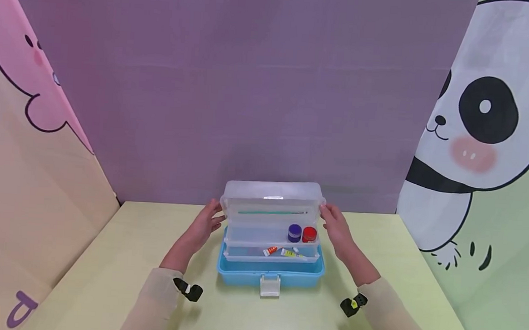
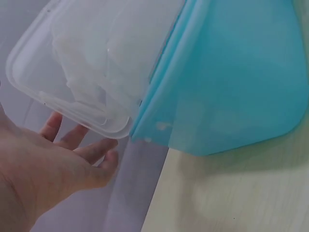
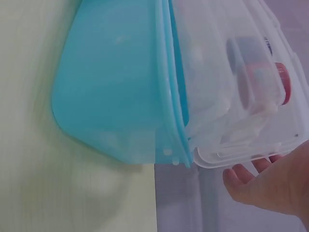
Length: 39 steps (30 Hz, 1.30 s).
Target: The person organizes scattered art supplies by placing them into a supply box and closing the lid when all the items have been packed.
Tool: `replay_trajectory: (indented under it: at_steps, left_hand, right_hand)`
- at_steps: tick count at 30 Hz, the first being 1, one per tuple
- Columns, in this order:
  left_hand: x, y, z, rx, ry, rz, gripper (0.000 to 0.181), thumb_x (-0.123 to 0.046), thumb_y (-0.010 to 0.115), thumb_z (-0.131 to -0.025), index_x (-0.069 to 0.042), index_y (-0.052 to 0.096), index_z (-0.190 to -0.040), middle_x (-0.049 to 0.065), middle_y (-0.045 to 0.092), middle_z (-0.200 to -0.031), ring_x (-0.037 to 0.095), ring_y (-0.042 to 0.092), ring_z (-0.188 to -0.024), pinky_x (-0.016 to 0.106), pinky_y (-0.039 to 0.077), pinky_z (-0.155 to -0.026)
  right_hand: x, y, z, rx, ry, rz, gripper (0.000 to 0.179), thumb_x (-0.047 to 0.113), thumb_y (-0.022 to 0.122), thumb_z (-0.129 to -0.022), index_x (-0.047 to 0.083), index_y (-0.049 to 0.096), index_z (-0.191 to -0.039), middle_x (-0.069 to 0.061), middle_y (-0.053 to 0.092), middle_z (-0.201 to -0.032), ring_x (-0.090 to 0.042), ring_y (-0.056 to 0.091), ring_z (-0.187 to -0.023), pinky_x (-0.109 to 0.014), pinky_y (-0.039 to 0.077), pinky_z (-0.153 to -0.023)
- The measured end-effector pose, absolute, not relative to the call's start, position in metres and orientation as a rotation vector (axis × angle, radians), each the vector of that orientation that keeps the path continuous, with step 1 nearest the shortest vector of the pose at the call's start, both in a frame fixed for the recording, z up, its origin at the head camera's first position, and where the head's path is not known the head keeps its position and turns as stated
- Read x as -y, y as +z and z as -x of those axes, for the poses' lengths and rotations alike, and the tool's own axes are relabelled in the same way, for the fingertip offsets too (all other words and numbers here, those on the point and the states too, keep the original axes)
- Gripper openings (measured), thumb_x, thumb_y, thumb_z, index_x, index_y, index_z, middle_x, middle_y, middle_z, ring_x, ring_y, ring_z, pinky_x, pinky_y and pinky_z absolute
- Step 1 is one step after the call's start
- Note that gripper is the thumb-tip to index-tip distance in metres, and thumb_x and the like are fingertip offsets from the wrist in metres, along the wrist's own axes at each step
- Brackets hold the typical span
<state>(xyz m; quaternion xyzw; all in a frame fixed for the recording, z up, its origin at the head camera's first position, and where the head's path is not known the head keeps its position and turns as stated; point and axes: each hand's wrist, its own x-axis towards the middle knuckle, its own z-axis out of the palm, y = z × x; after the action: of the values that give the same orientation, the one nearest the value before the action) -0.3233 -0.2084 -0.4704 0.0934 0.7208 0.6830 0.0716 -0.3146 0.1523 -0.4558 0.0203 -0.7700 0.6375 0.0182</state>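
A blue storage box (image 1: 248, 277) stands on the table with its clear lid (image 1: 272, 190) raised at the back. Two translucent trays are spread up above the base. The upper one holds a purple-lidded jar (image 1: 294, 233) and a red-lidded jar (image 1: 309, 234); small paint tubes (image 1: 270, 250) lie in the lower one. Behind the jars is a thin green paintbrush (image 1: 268, 212). My left hand (image 1: 200, 226) touches the lid's left edge with relaxed fingers, partly behind it. At the right edge, my right hand (image 1: 338, 230) touches the lid with loosely bent fingers.
A white latch (image 1: 269, 286) hangs down at the front of the box. The pale table (image 1: 149, 259) ends at a purple backdrop (image 1: 269, 94) close behind the lid. Printed panels flank the table on both sides.
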Motion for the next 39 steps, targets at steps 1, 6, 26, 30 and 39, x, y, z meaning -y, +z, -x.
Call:
replay_trajectory:
  at_steps: [1,6,26,30,39]
  left_hand:
    - [0.207,-0.470,0.321,-2.193,2.047,-0.272,0.075,-0.062,0.025,-0.099,-0.005,0.020,-0.148,0.020,0.024,-0.152,0.043,0.027,-0.139,0.055,0.016,-0.114]
    - [0.195,-0.467,0.307,-2.266,2.029,-0.230,0.067,-0.056,0.033,-0.101,-0.007,0.021,-0.146,0.018,0.024,-0.151,0.043,0.024,-0.140,0.055,0.017,-0.113]
    - [0.185,-0.482,0.271,-2.439,2.076,-0.366,0.049,-0.030,0.041,-0.105,-0.004,0.031,-0.145,0.017,0.038,-0.144,0.033,0.033,-0.135,0.057,0.023,-0.110]
    - [0.184,-0.484,0.267,-2.460,2.045,-0.396,0.056,-0.027,0.050,-0.102,-0.006,0.026,-0.149,0.016,0.039,-0.143,0.034,0.044,-0.124,0.052,0.034,-0.106]
    - [0.168,-0.466,0.252,-2.596,1.914,-0.285,0.073,-0.025,0.062,-0.097,-0.003,0.020,-0.152,0.019,0.032,-0.149,0.035,0.032,-0.134,0.056,0.022,-0.112]
  right_hand:
    - [-0.152,-0.455,0.313,2.395,1.978,-0.057,0.064,0.054,0.047,-0.098,0.005,0.040,-0.139,-0.016,0.044,-0.139,-0.036,0.038,-0.132,-0.053,0.033,-0.107]
    - [-0.152,-0.452,0.303,2.432,1.946,-0.019,0.063,0.052,0.055,-0.095,0.004,0.044,-0.136,-0.017,0.048,-0.135,-0.037,0.042,-0.129,-0.053,0.036,-0.105]
    - [-0.156,-0.456,0.275,2.538,1.798,-0.074,0.075,0.052,0.067,-0.088,0.003,0.041,-0.139,-0.018,0.049,-0.136,-0.037,0.047,-0.124,-0.055,0.042,-0.100]
    - [-0.155,-0.457,0.271,2.530,1.746,-0.082,0.074,0.049,0.071,-0.085,0.004,0.045,-0.138,-0.017,0.053,-0.133,-0.036,0.051,-0.121,-0.051,0.046,-0.096]
    - [-0.163,-0.465,0.268,2.548,1.618,-0.219,0.074,0.043,0.072,-0.086,0.006,0.040,-0.142,-0.016,0.052,-0.136,-0.033,0.050,-0.123,-0.048,0.045,-0.099]
